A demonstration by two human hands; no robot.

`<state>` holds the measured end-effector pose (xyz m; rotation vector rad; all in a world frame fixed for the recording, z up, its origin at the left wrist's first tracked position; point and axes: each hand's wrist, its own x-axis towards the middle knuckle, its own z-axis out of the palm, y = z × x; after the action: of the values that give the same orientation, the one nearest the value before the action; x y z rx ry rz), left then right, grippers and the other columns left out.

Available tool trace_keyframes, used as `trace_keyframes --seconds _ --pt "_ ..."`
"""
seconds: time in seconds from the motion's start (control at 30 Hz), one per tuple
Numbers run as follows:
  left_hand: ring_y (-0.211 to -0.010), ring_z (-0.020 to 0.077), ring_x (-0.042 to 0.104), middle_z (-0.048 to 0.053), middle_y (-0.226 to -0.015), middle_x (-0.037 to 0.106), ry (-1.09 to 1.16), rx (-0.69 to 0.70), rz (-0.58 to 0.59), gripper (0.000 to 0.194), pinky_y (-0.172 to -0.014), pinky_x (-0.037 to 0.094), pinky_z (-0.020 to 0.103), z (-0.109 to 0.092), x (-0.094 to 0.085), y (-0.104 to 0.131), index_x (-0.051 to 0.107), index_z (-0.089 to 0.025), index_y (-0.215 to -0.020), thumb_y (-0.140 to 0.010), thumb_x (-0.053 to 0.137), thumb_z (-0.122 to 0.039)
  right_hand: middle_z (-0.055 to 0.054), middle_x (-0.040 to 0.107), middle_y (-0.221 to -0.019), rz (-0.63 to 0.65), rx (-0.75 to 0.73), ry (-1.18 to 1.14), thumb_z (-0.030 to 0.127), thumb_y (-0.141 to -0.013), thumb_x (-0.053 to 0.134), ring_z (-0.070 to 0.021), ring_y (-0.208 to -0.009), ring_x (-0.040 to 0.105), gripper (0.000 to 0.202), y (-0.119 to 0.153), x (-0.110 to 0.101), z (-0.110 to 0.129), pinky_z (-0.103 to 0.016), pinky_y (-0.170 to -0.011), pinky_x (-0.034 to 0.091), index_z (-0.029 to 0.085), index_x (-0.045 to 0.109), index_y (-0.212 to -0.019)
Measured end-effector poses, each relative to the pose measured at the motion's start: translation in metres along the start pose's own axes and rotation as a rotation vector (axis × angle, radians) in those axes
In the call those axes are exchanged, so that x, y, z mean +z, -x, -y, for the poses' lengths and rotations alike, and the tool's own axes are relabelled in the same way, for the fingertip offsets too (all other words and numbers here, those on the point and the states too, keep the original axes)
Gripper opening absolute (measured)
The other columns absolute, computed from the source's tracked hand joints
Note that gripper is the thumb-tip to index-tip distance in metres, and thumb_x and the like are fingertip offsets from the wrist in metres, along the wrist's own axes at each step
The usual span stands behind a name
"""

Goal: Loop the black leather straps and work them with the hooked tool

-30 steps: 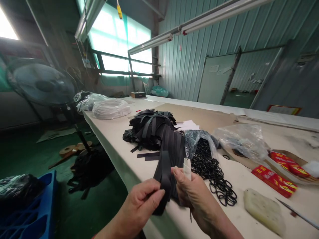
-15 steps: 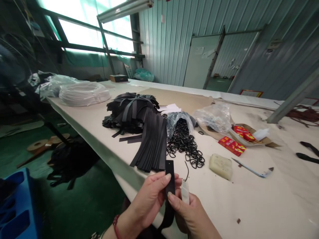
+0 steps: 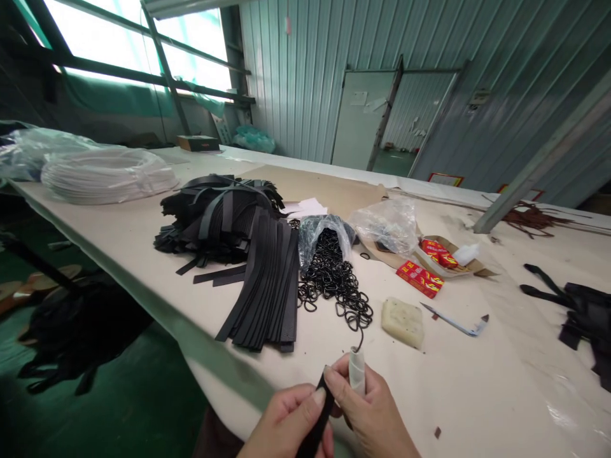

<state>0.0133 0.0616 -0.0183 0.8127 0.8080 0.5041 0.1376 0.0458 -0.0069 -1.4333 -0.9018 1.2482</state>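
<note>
My left hand (image 3: 286, 421) is closed on a black strap (image 3: 317, 423), thumb on its upper face. At the strap's top end, my right hand (image 3: 375, 413) pinches with thumb and finger. The same hand keeps an awl (image 3: 356, 372) with a white wrapped handle in its grip, the thin, curved metal point upward. Beyond the hands lie a fanned stack of black straps (image 3: 267, 286) and black D-rings (image 3: 331, 267) spilling from a clear plastic bag (image 3: 308, 238). The lower end of the held strap runs out of view.
A yellowish block (image 3: 402, 321), a blade-like metal tool (image 3: 453, 320) and red boxes (image 3: 420, 278) lie to the right. Behind the stack is a bundle of black straps (image 3: 205, 216). White coiled tubing (image 3: 107, 178) sits far left. A metal post (image 3: 534, 152) slants at the right.
The view has turned right, so the table things appear further left. The strap has been tilted and partly turned edge-on, and my right thumb has moved up to its top end.
</note>
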Motion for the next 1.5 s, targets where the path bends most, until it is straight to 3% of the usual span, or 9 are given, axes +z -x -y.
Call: trace_keyframes --seconds 0.17,0.3,0.47,0.57,0.73,0.87,1.07,1.27,1.5 --pt "-0.042 0.0051 0.032 -0.005 -0.047 0.04 0.337 -0.152 0.148 0.036 -0.045 0.024 0.018 -0.02 -0.004 -0.003 0.059 -0.012 -0.064 -0.065 0.069 -0.046 0.004 0.048 -0.044 0.133 0.006 0.155 0.051 -0.074 0.054 -0.0117 -0.042 0.045 0.032 -0.016 -0.012 0.007 -0.023 -0.045 0.036 0.019 0.051 -0.066" --pt "-0.044 0.0051 0.033 -0.007 -0.049 0.042 0.345 -0.01 -0.057 0.035 -0.045 0.024 0.018 -0.023 -0.007 -0.015 0.048 -0.017 -0.064 -0.061 0.075 -0.039 -0.002 0.063 -0.071 -0.122 -0.208 0.804 0.039 -0.083 0.047 -0.017 -0.065 0.056 0.025 -0.058 -0.031 0.02 -0.025 -0.059 0.039 0.019 0.061 -0.078" --pt "-0.04 0.0045 0.028 -0.008 -0.046 0.039 0.023 0.143 -0.375 0.035 -0.039 0.016 0.017 -0.022 -0.015 -0.03 0.046 -0.018 -0.061 -0.069 0.064 -0.046 -0.003 0.059 -0.08 -0.149 -0.291 1.058 0.015 -0.076 0.051 -0.0201 -0.074 0.051 0.014 -0.109 -0.045 0.016 -0.028 -0.06 0.028 0.022 0.062 -0.08" --pt "-0.042 0.0043 0.025 -0.01 -0.047 0.034 0.016 0.177 -0.429 0.034 -0.039 0.015 0.017 -0.021 -0.018 -0.032 0.045 -0.017 -0.059 -0.07 0.063 -0.044 -0.001 0.051 -0.068 -0.117 -0.342 1.112 0.01 -0.072 0.05 -0.0173 -0.067 0.047 0.015 -0.118 -0.048 0.016 -0.027 -0.056 0.024 0.022 0.058 -0.067" --pt "-0.043 0.0055 0.04 -0.006 -0.051 0.048 0.063 0.173 -0.386 0.026 -0.042 0.028 0.017 -0.024 -0.012 -0.026 0.052 -0.015 -0.069 -0.074 0.06 -0.039 -0.001 0.053 -0.074 -0.168 -0.367 1.04 0.025 -0.078 0.051 -0.0157 -0.066 0.049 0.013 -0.093 -0.049 0.034 -0.026 -0.056 0.034 0.021 0.06 -0.07" --pt "-0.042 0.0046 0.044 -0.004 -0.054 0.054 0.128 0.152 -0.3 0.025 -0.043 0.031 0.016 -0.025 0.002 -0.019 0.057 -0.013 -0.077 -0.074 0.062 -0.038 -0.002 0.062 -0.067 -0.171 -0.161 0.527 0.05 -0.075 0.055 -0.0165 -0.061 0.057 0.036 -0.047 -0.034 0.039 -0.028 -0.057 0.046 0.017 0.065 -0.086" --pt "-0.035 0.0028 0.035 -0.005 -0.047 0.049 0.158 0.138 -0.207 0.028 -0.035 0.024 0.014 -0.02 0.024 -0.007 0.054 -0.014 -0.066 -0.074 0.062 -0.04 -0.003 0.068 -0.07 -0.207 -0.077 0.089 0.046 -0.067 0.068 -0.0173 -0.065 0.061 0.034 -0.003 -0.021 0.024 -0.028 -0.062 0.052 0.016 0.069 -0.082" --pt "-0.034 0.0032 0.027 -0.007 -0.04 0.041 0.241 0.107 -0.189 0.03 -0.035 0.015 0.017 -0.017 0.041 0.008 0.048 -0.017 -0.06 -0.071 0.065 -0.039 -0.007 0.071 -0.086 -0.269 -0.185 0.076 0.04 -0.068 0.069 -0.022 -0.081 0.065 0.026 0.014 -0.03 0.01 -0.031 -0.076 0.054 0.018 0.071 -0.081" --pt "-0.034 0.0033 0.024 -0.009 -0.037 0.037 0.419 0.116 -0.093 0.029 -0.041 0.012 0.021 -0.016 0.051 0.016 0.048 -0.017 -0.058 -0.07 0.066 -0.035 -0.005 0.07 -0.085 -0.286 -0.471 0.225 0.031 -0.076 0.063 -0.018 -0.076 0.065 0.017 0.028 -0.041 0.0 -0.026 -0.071 0.055 0.021 0.069 -0.088"
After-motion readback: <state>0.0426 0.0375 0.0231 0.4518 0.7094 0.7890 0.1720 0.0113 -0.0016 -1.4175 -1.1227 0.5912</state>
